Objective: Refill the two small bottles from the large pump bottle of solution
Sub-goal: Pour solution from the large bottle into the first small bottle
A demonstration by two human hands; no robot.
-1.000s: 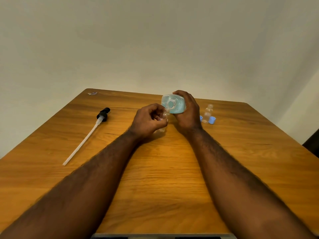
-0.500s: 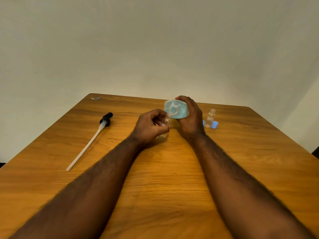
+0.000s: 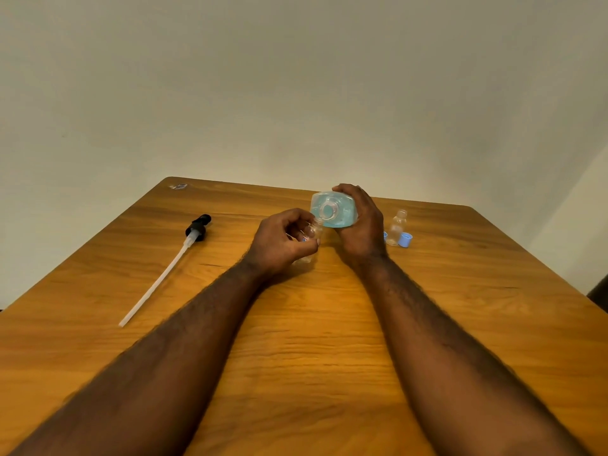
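Large blue-filled clear bottle (image 3: 343, 212) tipped, neck toward viewer.
Gripped by right hand (image 3: 363, 227); small clear bottle (image 3: 313, 230) pinched by left hand (image 3: 279, 242).

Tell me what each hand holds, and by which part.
Left hand grips a small clear bottle round its body; right hand grips the large bottle of blue solution by its side.

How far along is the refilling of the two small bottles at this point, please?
Done: the pump head is out, lying on the table. In hand: the right hand tips the large bottle toward the small bottle that the left hand grips; whether liquid flows is unclear. Remaining: the second small bottle stands uncapped, apparently empty, beside a blue cap; both need capping.
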